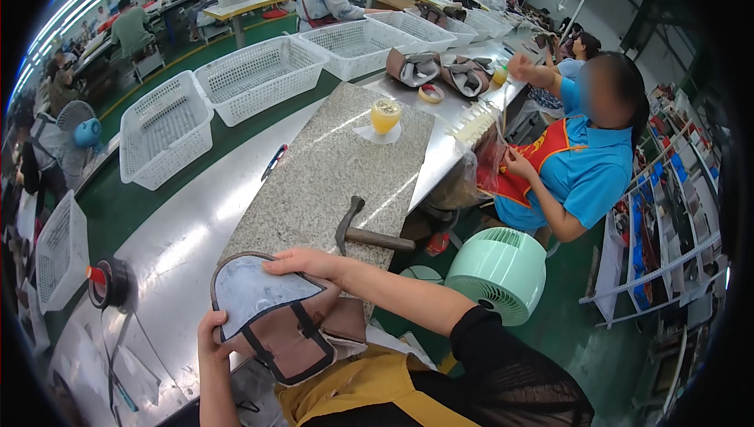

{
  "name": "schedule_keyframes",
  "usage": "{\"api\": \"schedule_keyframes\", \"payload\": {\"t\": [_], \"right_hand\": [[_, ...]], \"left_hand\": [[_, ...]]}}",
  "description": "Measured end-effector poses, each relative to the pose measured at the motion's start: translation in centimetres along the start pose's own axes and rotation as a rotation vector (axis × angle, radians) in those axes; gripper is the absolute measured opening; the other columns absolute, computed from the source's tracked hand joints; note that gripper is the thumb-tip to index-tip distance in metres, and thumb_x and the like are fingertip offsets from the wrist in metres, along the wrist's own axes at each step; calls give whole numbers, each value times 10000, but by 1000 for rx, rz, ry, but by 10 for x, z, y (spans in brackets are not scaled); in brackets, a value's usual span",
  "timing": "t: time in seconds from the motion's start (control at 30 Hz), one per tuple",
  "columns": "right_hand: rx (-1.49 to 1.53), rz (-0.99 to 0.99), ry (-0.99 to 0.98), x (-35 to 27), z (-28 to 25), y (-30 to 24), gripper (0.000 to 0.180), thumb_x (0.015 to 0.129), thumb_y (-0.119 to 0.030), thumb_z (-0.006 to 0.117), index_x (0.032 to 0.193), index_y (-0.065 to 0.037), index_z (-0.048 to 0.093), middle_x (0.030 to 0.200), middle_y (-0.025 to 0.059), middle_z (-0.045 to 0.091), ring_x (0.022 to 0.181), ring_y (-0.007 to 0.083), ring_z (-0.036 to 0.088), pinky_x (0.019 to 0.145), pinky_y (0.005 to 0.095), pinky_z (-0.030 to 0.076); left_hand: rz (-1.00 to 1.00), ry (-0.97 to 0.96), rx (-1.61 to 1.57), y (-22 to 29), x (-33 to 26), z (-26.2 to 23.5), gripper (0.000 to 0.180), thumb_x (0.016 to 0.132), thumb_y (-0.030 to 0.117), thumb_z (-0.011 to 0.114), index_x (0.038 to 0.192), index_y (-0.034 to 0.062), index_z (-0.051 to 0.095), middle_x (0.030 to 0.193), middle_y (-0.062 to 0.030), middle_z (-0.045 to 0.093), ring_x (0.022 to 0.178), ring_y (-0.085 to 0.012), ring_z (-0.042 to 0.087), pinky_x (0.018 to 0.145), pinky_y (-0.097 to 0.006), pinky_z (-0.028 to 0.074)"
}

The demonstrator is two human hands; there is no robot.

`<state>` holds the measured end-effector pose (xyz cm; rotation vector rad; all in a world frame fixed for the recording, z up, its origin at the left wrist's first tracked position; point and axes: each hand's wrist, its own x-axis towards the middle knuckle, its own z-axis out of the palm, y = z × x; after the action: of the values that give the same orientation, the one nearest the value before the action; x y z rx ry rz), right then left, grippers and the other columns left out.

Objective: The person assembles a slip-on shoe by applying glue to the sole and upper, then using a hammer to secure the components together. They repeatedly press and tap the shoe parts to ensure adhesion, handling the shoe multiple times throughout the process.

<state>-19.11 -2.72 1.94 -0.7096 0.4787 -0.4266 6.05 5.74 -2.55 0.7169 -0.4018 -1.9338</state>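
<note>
Near the lower middle, both my hands hold a brown bag piece (287, 337) with black trim strips and a pale blue-grey curved face. My left hand (212, 337) grips its left edge, with the thumb on the pale face. From above, my right hand (302, 262) closes on its upper edge, fingers lying over the pale face. A hammer (381, 239) with a wooden handle lies on the speckled stone slab (314, 176), just beyond my right hand. Farther up the slab, a cup of yellow-orange stuff (385, 116) stands on a white scrap.
White plastic baskets (263, 74) line the table's far side. A pen (274, 162) lies by the slab's left edge, and a black spool (110, 284) stands at left. On the right sit a co-worker in blue (601, 160) and a mint-green fan (499, 274). Brown pieces (416, 68) lie beyond.
</note>
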Motion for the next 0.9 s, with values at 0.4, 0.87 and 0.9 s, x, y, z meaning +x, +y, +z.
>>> {"api": "schedule_keyframes", "payload": {"t": [0.4, 0.87, 0.9], "right_hand": [[-519, -71, 362, -16, 15, -49, 432, 934, -354, 487, 1164, 6, 551, 1092, 90, 594, 941, 129, 541, 840, 272, 451], [-290, -263, 394, -8, -31, -29, 363, 929, -232, 478, 1177, 29, 529, 1115, 106, 591, 975, 143, 574, 858, 261, 462], [-338, -330, 402, -10, -28, -28, 382, 933, -233, 468, 1204, 33, 514, 1138, 111, 582, 1005, 143, 562, 880, 261, 451]], "left_hand": [[41, 67, -4, 13, 27, 18, 456, 854, 195, 531, 1227, -58, 466, 1149, -196, 579, 1056, -294, 574, 911, -413, 473], [1, -107, 43, 14, 69, 34, 441, 963, 317, 404, 1234, -24, 471, 1138, -158, 589, 978, -205, 619, 814, -308, 540], [7, -123, 61, 15, 71, 32, 453, 954, 332, 423, 1233, -22, 471, 1142, -157, 583, 992, -199, 608, 826, -307, 531]]}}
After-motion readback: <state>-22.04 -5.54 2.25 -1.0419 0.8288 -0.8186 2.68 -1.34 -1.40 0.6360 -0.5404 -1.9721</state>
